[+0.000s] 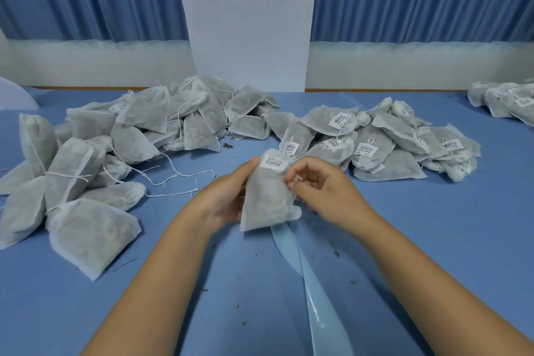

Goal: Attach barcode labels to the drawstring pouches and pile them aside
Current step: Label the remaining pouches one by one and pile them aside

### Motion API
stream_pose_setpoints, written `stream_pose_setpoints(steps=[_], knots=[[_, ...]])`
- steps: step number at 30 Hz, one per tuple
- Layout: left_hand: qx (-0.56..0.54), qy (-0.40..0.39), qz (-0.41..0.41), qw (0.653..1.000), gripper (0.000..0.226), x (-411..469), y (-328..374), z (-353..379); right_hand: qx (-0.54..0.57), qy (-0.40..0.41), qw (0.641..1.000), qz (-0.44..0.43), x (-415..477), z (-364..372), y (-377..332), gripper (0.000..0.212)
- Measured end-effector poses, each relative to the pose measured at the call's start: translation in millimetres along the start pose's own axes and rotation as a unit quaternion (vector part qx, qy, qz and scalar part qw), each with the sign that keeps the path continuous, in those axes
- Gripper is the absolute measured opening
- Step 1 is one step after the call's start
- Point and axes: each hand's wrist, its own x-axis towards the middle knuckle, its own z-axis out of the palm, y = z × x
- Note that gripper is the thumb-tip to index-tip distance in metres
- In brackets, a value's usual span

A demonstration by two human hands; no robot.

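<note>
Seen from the head camera, a person holds a drawstring pouch (267, 199) above a blue table (439, 240). The left hand (231, 196) grips its left edge, thumb up beside the barcode label (274, 163) stuck near its top. The right hand (316, 191), fingers curled, pinches its right edge. Unlabelled pouches (115, 136) lie heaped at left, a labelled pile (381, 141) at right. A pale backing strip (315, 292) trails below the pouch.
</note>
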Motion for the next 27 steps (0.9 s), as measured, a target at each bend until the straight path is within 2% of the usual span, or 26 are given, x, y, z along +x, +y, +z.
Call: stream_pose_setpoints(steps=[2,4,6,8,12,14,15,19,23,27], knots=[[0.017,0.018,-0.015,1.0,0.051,1,2,-4,0.018,0.092,0.995,-0.015,1,-5,-4,0.039],[0.062,0.057,-0.006,0.996,0.047,1,3,-6,0.114,0.192,0.974,-0.021,4,-11,-8,0.038],[0.117,0.105,0.024,0.987,0.037,4,-1,-6,0.274,0.202,0.94,0.007,8,-18,-8,0.038],[0.208,0.151,0.069,0.964,0.027,10,-8,-8,0.341,0.173,0.923,0.044,10,-18,-6,0.044],[0.431,0.26,0.133,0.854,0.012,22,-17,-22,0.241,0.113,0.961,0.08,7,-9,0,0.031],[0.488,0.303,0.136,0.807,0.023,26,-19,-35,0.191,0.095,0.973,0.088,5,-5,2,0.025],[0.5,0.315,0.137,0.795,0.026,28,-20,-42,0.172,0.083,0.978,0.088,4,-4,2,0.025],[0.518,0.315,0.163,0.778,0.023,36,-21,-57,0.123,0.041,0.988,0.081,2,2,3,0.029],[0.507,0.308,0.158,0.79,0.029,39,-23,-56,0.084,0.017,0.993,0.081,0,6,4,0.029],[0.502,0.327,0.161,0.784,0.026,42,-21,-54,0.066,0.001,0.995,0.08,-1,7,4,0.027]])
